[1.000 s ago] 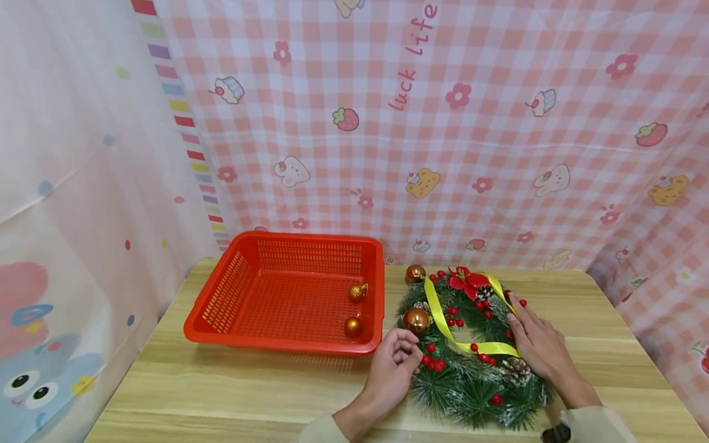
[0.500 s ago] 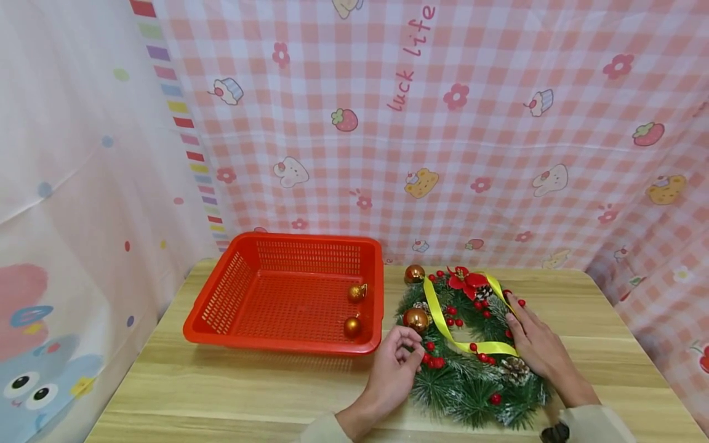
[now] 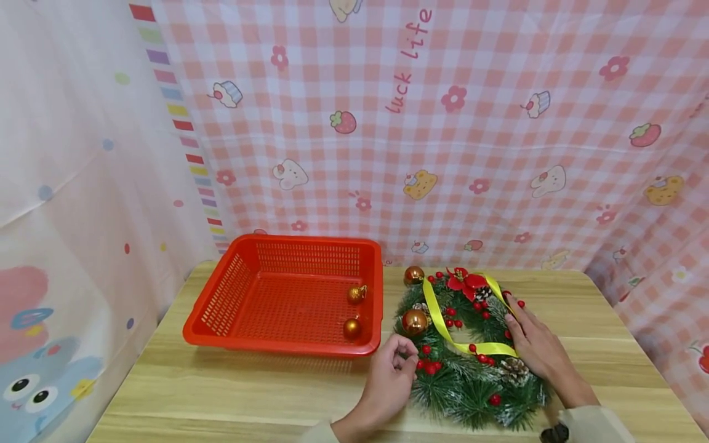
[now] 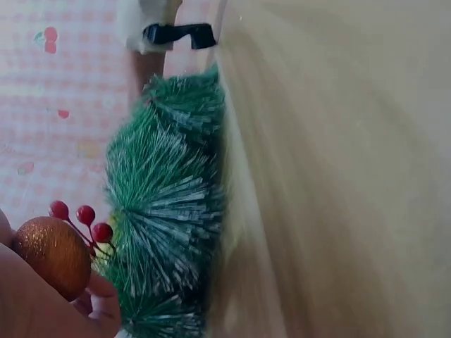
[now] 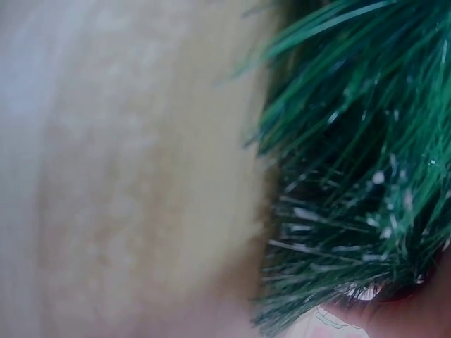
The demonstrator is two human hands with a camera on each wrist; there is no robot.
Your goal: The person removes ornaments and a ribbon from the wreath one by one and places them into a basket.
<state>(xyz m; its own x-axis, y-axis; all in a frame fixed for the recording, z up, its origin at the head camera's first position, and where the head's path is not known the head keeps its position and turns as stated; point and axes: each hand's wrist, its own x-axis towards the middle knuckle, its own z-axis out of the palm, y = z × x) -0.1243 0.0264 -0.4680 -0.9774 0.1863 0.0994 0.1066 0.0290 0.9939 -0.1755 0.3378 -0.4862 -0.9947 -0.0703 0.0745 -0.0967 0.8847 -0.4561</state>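
Note:
A green Christmas wreath [image 3: 454, 394] lies on the table, decorated with red berries [image 3: 429, 367], pinecones, a red flower [image 3: 465, 282] and a yellow ribbon [image 3: 487, 349]. At its left edge, my left hand [image 3: 384, 381] has curled fingers close beside the berries. The left wrist view shows that hand holding an orange glittery bauble [image 4: 53, 257], which the fingers hide in the head view. My right hand [image 3: 540, 347] rests on the wreath's right side, fingers extended over the ribbon's end. Close green needles [image 5: 366, 141] fill much of the right wrist view.
A red plastic basket [image 3: 282, 346] stands left of the wreath, with two small gold baubles [image 3: 352, 328] inside at its right end. Two shiny copper baubles [image 3: 415, 321] sit along the wreath's left edge. Behind the wooden table [image 3: 249, 394] hangs a pink checked curtain [image 3: 321, 154].
My left hand has drawn slightly down and toward me, its fingers a little farther from the copper bauble. My right hand stays on the wreath.

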